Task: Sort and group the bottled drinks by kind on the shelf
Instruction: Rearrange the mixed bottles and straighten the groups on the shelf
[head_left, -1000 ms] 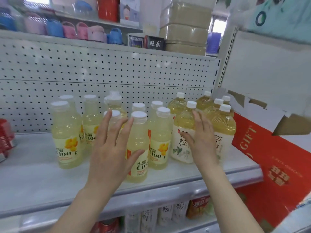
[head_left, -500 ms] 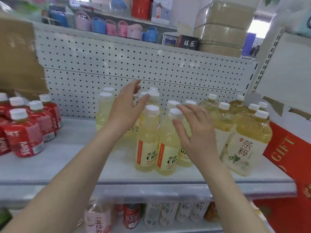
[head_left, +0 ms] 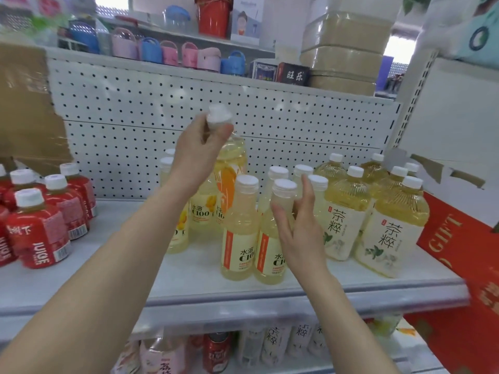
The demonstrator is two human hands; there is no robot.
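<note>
My left hand (head_left: 201,152) grips the white cap and neck of a yellow drink bottle with an orange label (head_left: 229,168), lifted above the pale C100 bottles (head_left: 240,233) in the middle of the shelf (head_left: 189,276). My right hand (head_left: 302,228) has straight fingers and touches the side of the front C100 bottle (head_left: 272,255) and the ones behind it. Amber tea bottles with white labels (head_left: 391,228) stand grouped to the right. Red juice bottles (head_left: 37,228) stand at the left.
A white pegboard (head_left: 162,109) backs the shelf. A red gift box (head_left: 464,265) leans at the right end. Brown cardboard (head_left: 24,103) covers the upper left. More bottles and cans (head_left: 216,349) stand on the shelf below. Small coloured containers (head_left: 172,54) line the top shelf.
My left hand closed on a bottle's cap at the back and lifted that bottle up. My right hand stayed by the front C100 bottles. The view shifted left.
</note>
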